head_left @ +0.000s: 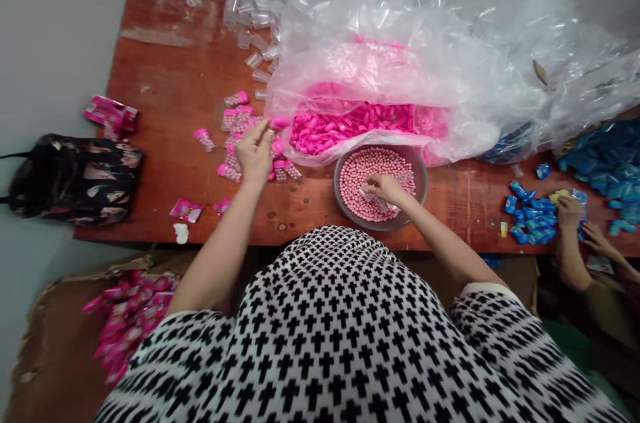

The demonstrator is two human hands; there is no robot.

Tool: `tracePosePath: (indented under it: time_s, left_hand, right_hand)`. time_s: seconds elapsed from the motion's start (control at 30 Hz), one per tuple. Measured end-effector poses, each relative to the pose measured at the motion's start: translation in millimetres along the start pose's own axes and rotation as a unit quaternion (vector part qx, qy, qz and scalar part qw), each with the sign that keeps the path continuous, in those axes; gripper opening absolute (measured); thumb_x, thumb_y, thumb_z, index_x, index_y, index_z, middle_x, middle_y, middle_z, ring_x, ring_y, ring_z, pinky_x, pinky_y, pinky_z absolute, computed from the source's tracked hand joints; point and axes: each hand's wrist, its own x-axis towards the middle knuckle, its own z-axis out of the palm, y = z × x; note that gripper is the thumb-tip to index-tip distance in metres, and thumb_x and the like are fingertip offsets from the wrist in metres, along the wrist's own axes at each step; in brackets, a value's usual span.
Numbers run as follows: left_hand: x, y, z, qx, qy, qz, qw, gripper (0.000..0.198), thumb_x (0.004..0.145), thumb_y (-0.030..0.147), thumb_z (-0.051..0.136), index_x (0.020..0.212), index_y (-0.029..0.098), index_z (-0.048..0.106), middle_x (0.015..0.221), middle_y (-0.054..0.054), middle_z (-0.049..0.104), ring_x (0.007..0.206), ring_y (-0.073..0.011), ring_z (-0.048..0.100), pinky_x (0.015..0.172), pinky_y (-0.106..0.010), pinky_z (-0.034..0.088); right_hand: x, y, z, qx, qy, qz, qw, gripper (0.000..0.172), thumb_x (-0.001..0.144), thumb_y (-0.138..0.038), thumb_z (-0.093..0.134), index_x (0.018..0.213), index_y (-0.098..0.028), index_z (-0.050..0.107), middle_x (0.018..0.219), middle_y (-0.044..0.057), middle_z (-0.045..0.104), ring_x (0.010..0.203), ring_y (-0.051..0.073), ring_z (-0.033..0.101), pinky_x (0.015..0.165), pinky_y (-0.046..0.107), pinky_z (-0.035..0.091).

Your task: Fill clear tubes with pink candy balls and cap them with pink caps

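Observation:
My left hand (256, 151) is raised over a cluster of small clear tubes filled with pink beads and topped with pink caps (240, 118). Its fingertips pinch a glossy pink plastic piece (280, 122), which looks like a cap. Down in a grey bowl (424, 191) of round pink beads (357, 173) is my right hand (386, 188). Closed fingers there hold a small clear plastic tube (367, 194), partly hidden by the hand. More clear tubes (406, 176) lie among the beads beside it.
Behind the bowl, a large clear bag (425, 70) lies open with many pink pieces (345, 126). Empty clear tubes (257, 60) lie at its left. A floral bag (107, 180) sits at the left edge. At right, another person's hands (570, 213) work by blue packets (535, 220).

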Motion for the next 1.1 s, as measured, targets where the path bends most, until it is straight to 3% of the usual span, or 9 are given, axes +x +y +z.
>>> tracePosePath:
  time_s: [0.1, 0.3, 0.4, 0.5, 0.57, 0.67, 0.8, 0.93, 1.1]
  left_hand:
    - [-2.0, -8.7, -3.7, 0.021, 0.035, 0.019, 0.999, 0.036, 0.078, 0.043, 0.064, 0.109, 0.025, 0.065, 0.119, -0.005, 0.064, 0.116, -0.0213, 0.055, 0.105, -0.040, 0.037]
    - [-74.4, 13.8, 69.7, 0.005, -0.145, 0.000, 0.989, 0.025, 0.082, 0.032, 0.059, 0.100, 0.017, 0.068, 0.106, -0.008, 0.069, 0.099, -0.0204, 0.063, 0.094, -0.038, 0.046]
    - [-103.1, 24.5, 100.3, 0.013, -0.235, -0.013, 0.972, 0.017, 0.080, 0.025, 0.060, 0.093, 0.016, 0.067, 0.095, -0.006, 0.070, 0.088, -0.0184, 0.065, 0.085, -0.033, 0.050]
    - [-114.6, 32.1, 117.3, -0.022, -0.271, -0.038, 0.962, 0.018, 0.079, 0.027, 0.061, 0.094, 0.016, 0.063, 0.090, -0.004, 0.069, 0.077, -0.0156, 0.064, 0.073, -0.028, 0.051]
    - [-114.6, 36.3, 123.7, -0.050, -0.253, -0.042, 0.965, 0.017, 0.081, 0.026, 0.058, 0.094, 0.017, 0.061, 0.089, -0.002, 0.068, 0.074, -0.0138, 0.063, 0.070, -0.025, 0.050]
    - [-108.0, 40.0, 128.8, -0.041, -0.229, -0.010, 0.972, 0.010, 0.081, 0.022, 0.056, 0.086, 0.017, 0.063, 0.085, -0.001, 0.067, 0.076, -0.0137, 0.062, 0.074, -0.025, 0.049]
    - [-94.7, 37.3, 125.8, -0.005, -0.259, 0.043, 0.965, 0.009, 0.079, 0.020, 0.059, 0.077, 0.017, 0.067, 0.082, -0.002, 0.069, 0.080, -0.0155, 0.063, 0.078, -0.027, 0.047]
    - [-81.9, 24.9, 110.2, 0.007, -0.196, 0.010, 0.981, 0.013, 0.080, 0.021, 0.059, 0.085, 0.018, 0.069, 0.095, -0.004, 0.071, 0.089, -0.0170, 0.064, 0.085, -0.029, 0.047]
    - [-79.3, 8.0, 91.1, -0.001, -0.169, -0.056, 0.984, 0.018, 0.080, 0.024, 0.057, 0.090, 0.018, 0.070, 0.089, -0.004, 0.072, 0.084, -0.0173, 0.064, 0.080, -0.030, 0.050]
  right_hand:
    - [-3.8, -1.4, 20.1, -0.182, -0.003, 0.037, 0.983, 0.027, 0.078, -0.034, 0.063, 0.097, -0.015, 0.065, 0.106, 0.016, 0.065, 0.099, 0.025, 0.059, 0.082, 0.032, 0.045]
    - [-1.6, 4.6, 22.2, -0.132, 0.016, 0.032, 0.991, 0.017, 0.069, -0.026, 0.070, 0.079, -0.015, 0.062, 0.088, 0.012, 0.067, 0.084, 0.022, 0.060, 0.071, 0.030, 0.045]
    - [-3.3, 13.3, 16.6, 0.142, 0.055, 0.030, 0.988, 0.025, 0.067, -0.036, 0.070, 0.070, -0.016, 0.056, 0.069, 0.002, 0.062, 0.066, 0.015, 0.057, 0.063, 0.026, 0.045]
    - [-11.1, 11.7, 17.8, 0.469, 0.068, 0.017, 0.880, 0.035, 0.059, -0.039, 0.075, 0.076, -0.019, 0.052, 0.068, -0.004, 0.060, 0.061, 0.011, 0.057, 0.063, 0.026, 0.048]
    - [-17.4, 5.8, 19.5, 0.540, 0.058, 0.000, 0.840, 0.039, 0.058, -0.037, 0.077, 0.083, -0.021, 0.051, 0.071, -0.005, 0.061, 0.062, 0.011, 0.059, 0.066, 0.028, 0.050]
    - [-22.3, -1.0, 15.3, 0.446, 0.057, -0.058, 0.891, 0.033, 0.064, -0.035, 0.074, 0.088, -0.021, 0.056, 0.079, -0.002, 0.063, 0.071, 0.013, 0.059, 0.072, 0.030, 0.048]
    - [-9.6, 7.0, -4.6, 0.145, 0.066, -0.122, 0.980, 0.012, 0.076, -0.024, 0.065, 0.085, -0.018, 0.061, 0.088, 0.004, 0.062, 0.086, 0.017, 0.054, 0.080, 0.031, 0.040]
    - [19.9, 22.4, -14.4, 0.021, 0.091, -0.104, 0.990, 0.018, 0.080, -0.004, 0.051, 0.067, -0.016, 0.055, 0.083, 0.009, 0.059, 0.099, 0.020, 0.046, 0.088, 0.032, 0.033]
    - [42.5, 17.0, 16.8, 0.034, 0.019, -0.113, 0.993, 0.028, 0.071, 0.002, 0.055, 0.053, -0.019, 0.048, 0.065, 0.005, 0.056, 0.088, 0.018, 0.050, 0.083, 0.028, 0.036]
